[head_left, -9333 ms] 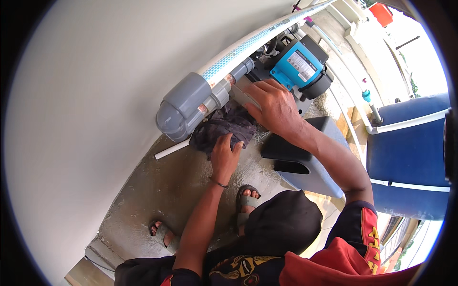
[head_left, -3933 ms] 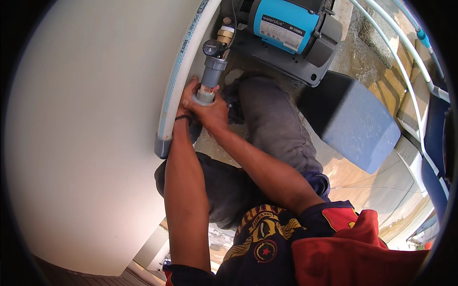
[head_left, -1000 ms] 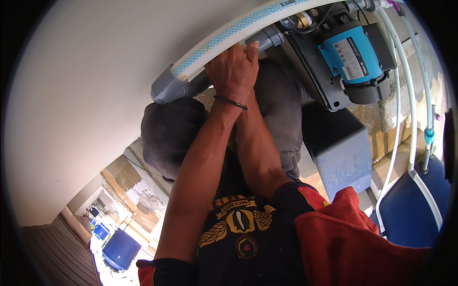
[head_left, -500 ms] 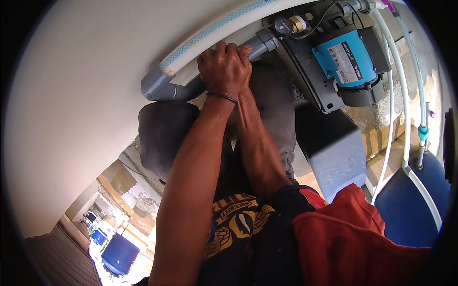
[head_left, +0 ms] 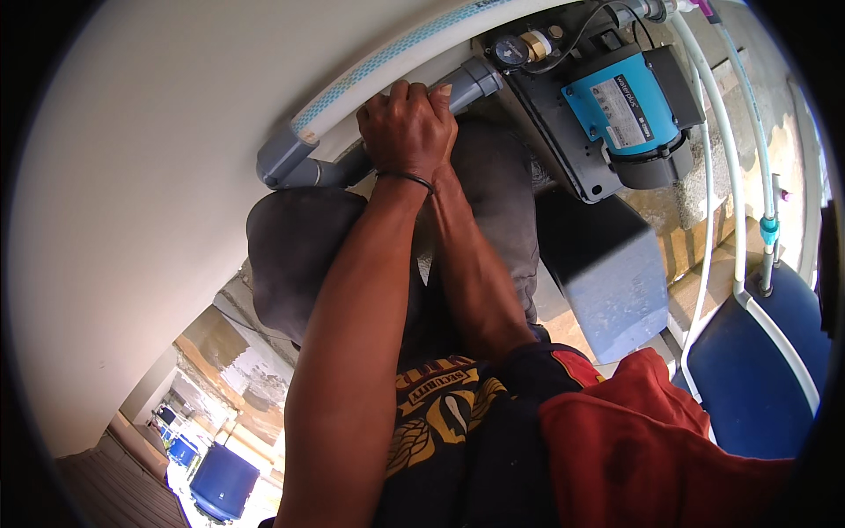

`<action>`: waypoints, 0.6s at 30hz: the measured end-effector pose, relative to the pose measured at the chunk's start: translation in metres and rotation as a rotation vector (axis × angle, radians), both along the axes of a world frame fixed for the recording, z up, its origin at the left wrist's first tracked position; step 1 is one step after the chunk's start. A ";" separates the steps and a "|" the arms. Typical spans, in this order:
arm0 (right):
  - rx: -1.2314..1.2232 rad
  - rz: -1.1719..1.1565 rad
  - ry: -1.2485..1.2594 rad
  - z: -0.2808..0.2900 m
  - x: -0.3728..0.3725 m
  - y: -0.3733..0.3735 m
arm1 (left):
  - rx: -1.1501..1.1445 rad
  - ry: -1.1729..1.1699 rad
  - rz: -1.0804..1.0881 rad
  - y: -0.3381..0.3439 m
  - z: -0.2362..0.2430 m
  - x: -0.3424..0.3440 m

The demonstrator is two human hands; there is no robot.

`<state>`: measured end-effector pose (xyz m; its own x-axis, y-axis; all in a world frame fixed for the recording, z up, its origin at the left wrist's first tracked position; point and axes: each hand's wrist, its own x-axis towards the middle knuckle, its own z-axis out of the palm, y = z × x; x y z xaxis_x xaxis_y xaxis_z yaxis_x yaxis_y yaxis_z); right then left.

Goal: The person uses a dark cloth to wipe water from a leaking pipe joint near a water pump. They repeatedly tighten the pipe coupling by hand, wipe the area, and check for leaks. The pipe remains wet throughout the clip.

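Note:
My left hand (head_left: 405, 132) is closed on the grey pipe (head_left: 462, 88) under the long white hose with a blue pattern (head_left: 387, 44). My right hand (head_left: 440, 174) lies beneath the left, its fingers hidden. At the pipe's left end is a grey elbow (head_left: 286, 154). Just right of the pipe, a blue-and-black pump (head_left: 634, 110) sits on a black base plate (head_left: 563, 132), with a dial gauge (head_left: 510, 50) and brass fitting (head_left: 535, 46) at its top left.
A pale wall (head_left: 132, 176) fills the left. My knees are bent below the pipe. A plastic box (head_left: 607, 282) lies right of them, a dark blue tank (head_left: 731, 370) farther right, with white pipes (head_left: 731, 167) running to it. Another blue tank (head_left: 220, 480) shows at lower left.
Since the earliest frame, both hands have come together on the pipe and my knees have bent under it. Over the last second the hands stay in place, the view shifting slightly.

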<state>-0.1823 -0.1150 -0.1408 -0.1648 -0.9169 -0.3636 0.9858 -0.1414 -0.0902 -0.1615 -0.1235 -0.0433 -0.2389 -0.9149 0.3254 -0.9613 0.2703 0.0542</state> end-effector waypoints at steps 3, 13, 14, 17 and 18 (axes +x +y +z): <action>-0.103 -0.013 -0.244 0.018 -0.003 0.008 | 0.119 0.014 0.019 -0.001 0.000 0.000; 0.212 -0.005 0.290 0.018 0.009 -0.001 | 0.185 0.081 -0.022 -0.006 0.002 0.005; 0.250 -0.003 0.351 0.014 0.007 0.000 | 0.184 0.086 -0.019 -0.006 0.002 0.005; 0.301 0.015 0.438 0.007 0.005 0.004 | 0.142 0.107 -0.040 -0.005 0.001 0.005; 0.310 0.019 0.452 0.007 0.004 0.005 | 0.126 0.108 -0.046 -0.005 0.001 0.005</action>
<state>-0.1783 -0.1096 -0.1343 -0.3518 -0.7824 -0.5139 0.8413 -0.0235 -0.5401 -0.1564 -0.1289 -0.0419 -0.2513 -0.9389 0.2351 -0.9349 0.2984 0.1924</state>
